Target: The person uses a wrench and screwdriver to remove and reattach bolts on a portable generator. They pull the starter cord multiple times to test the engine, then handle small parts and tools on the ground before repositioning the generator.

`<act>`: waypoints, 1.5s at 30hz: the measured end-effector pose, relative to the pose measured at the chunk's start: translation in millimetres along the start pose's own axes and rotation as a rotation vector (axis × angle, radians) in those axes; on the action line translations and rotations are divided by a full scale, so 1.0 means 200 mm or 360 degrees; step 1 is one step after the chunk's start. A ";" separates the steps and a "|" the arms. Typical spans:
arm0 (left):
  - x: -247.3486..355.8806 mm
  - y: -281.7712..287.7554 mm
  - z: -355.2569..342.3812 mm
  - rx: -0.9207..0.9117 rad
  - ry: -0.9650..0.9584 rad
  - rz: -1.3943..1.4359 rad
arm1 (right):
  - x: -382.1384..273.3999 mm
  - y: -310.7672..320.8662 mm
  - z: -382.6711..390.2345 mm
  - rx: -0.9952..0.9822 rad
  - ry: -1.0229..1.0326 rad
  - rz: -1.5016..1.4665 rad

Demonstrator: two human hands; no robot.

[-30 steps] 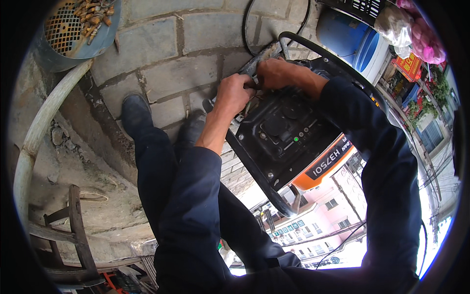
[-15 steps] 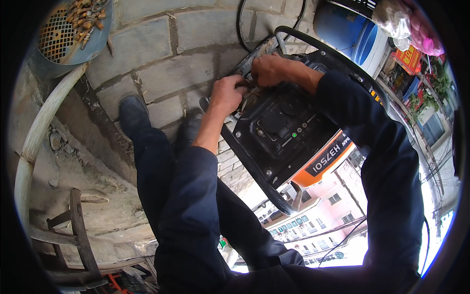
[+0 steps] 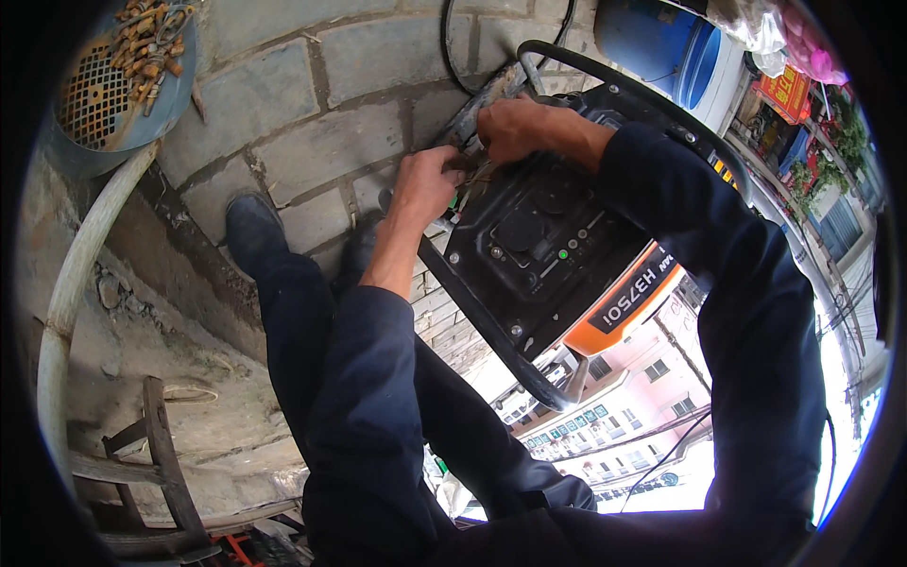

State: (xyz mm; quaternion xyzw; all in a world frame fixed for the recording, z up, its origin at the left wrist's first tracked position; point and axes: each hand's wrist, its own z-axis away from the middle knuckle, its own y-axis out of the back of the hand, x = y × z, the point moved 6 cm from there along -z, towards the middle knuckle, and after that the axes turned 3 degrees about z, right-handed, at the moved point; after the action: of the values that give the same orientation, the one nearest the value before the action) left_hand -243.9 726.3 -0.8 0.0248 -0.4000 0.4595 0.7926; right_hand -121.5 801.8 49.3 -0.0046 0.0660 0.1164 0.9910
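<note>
A portable generator (image 3: pixel 515 241) in black and orange, framed by black tubes, stands in front of me to the right. Both my hands work close together at its far left edge. My left hand (image 3: pixel 422 189) is closed in a pinch, its fingertips turned toward the right hand; what they grip is too small to name. Curled over the same edge, my right hand (image 3: pixel 515 130) is closed too, and its own fingers hide what it holds. A small green spot (image 3: pixel 453 200) shows just under my left fingers.
Paving blocks (image 3: pixel 331 137) cover the ground. At the far left a metal bucket (image 3: pixel 118 156) bears rusty bolts (image 3: pixel 151 52), near a pale pole (image 3: pixel 90 231). A wooden frame (image 3: pixel 161 454) lies lower left. Beyond the generator are a blue barrel (image 3: pixel 647 47) and a black cable (image 3: pixel 446 47).
The view has shifted slightly. Both hands stay at the same edge of the generator, still closed, with small finger movements. The green spot now shows below my left hand.
</note>
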 end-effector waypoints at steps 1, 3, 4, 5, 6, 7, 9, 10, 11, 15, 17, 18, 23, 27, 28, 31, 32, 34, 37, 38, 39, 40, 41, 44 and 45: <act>-0.01 -0.01 0.00 -0.0021 0.0041 0.0000 | 0.01 0.01 0.01 -0.0015 0.0004 -0.0016; -0.04 -0.02 -0.01 -0.0054 0.0057 0.0137 | 0.02 0.01 0.02 -0.0055 0.0007 -0.0034; -0.04 -0.02 -0.02 -0.0072 0.0032 0.0278 | 0.02 0.00 0.02 -0.0086 0.0002 -0.0042; -0.06 -0.03 -0.03 -0.0102 0.0052 0.0402 | 0.01 0.00 0.02 -0.0081 0.0024 -0.0062; -0.06 -0.03 -0.04 -0.0093 -0.0002 0.0371 | 0.01 0.00 0.02 -0.0064 0.0015 -0.0050; -0.08 -0.04 -0.04 -0.0097 -0.0007 0.0320 | 0.00 0.01 0.01 -0.0012 0.0035 -0.0056; -0.09 -0.04 -0.05 -0.0101 -0.0039 0.0297 | -0.01 0.01 0.01 0.0042 0.0049 -0.0077; -0.09 -0.04 -0.05 -0.0099 -0.0070 0.0327 | -0.01 0.00 0.00 0.0046 0.0042 -0.0087; -0.09 -0.05 -0.05 -0.0099 -0.0103 0.0358 | 0.00 0.00 0.00 0.0050 0.0032 -0.0098; -0.09 -0.05 -0.04 -0.0110 -0.0079 0.0417 | 0.01 -0.01 0.01 0.0012 0.0027 -0.0082; -0.09 -0.05 -0.04 -0.0098 -0.0039 0.0408 | 0.01 0.00 0.01 0.0043 0.0046 -0.0093; -0.08 -0.05 -0.04 -0.0096 -0.0046 0.0397 | 0.00 0.00 0.01 0.0031 0.0037 -0.0088; -0.06 -0.03 -0.04 -0.0021 -0.0048 0.0283 | -0.01 -0.01 -0.01 -0.0073 0.0058 -0.0055; -0.03 -0.02 -0.03 0.0003 -0.0075 0.0254 | -0.02 0.00 -0.02 -0.0053 0.0066 -0.0028; -0.02 -0.02 -0.03 0.0005 -0.0094 0.0221 | -0.02 -0.01 -0.03 -0.0065 0.0067 -0.0010; 0.01 0.00 -0.02 0.0017 -0.0144 0.0115 | -0.03 0.00 -0.03 -0.0067 0.0084 0.0049; 0.02 0.00 -0.03 0.0012 -0.0134 0.0073 | -0.04 0.00 -0.03 -0.0067 0.0080 0.0080; 0.05 0.01 -0.02 0.0044 -0.0246 -0.0044 | -0.04 -0.01 -0.03 -0.0075 0.0079 0.0094; 0.10 0.02 -0.01 0.0087 -0.0370 -0.0108 | -0.04 0.00 -0.03 0.0013 0.0089 0.0066; 0.12 0.02 -0.01 0.0101 -0.0413 -0.0109 | -0.04 0.00 -0.03 0.0060 0.0093 0.0044; 0.13 0.02 -0.01 0.0112 -0.0440 -0.0134 | -0.04 0.00 -0.03 0.0074 0.0104 0.0048; 0.14 0.02 0.00 0.0123 -0.0467 -0.0159 | -0.04 0.00 -0.03 0.0087 0.0115 0.0052; 0.15 0.02 0.00 0.0128 -0.0485 -0.0189 | -0.04 0.00 -0.03 0.0100 0.0125 0.0056; 0.16 0.02 0.00 0.0163 -0.0554 -0.0224 | -0.04 -0.01 -0.03 0.0133 0.0143 0.0056; 0.16 0.02 0.00 0.0171 -0.0553 -0.0274 | -0.03 -0.01 -0.03 0.0140 0.0146 0.0063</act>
State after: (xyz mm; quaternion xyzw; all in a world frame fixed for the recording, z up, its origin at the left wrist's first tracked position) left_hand -238.1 751.7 18.8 0.1800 -0.5022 0.3996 0.7455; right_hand -128.4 797.7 43.3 0.0350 0.1164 0.1327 0.9837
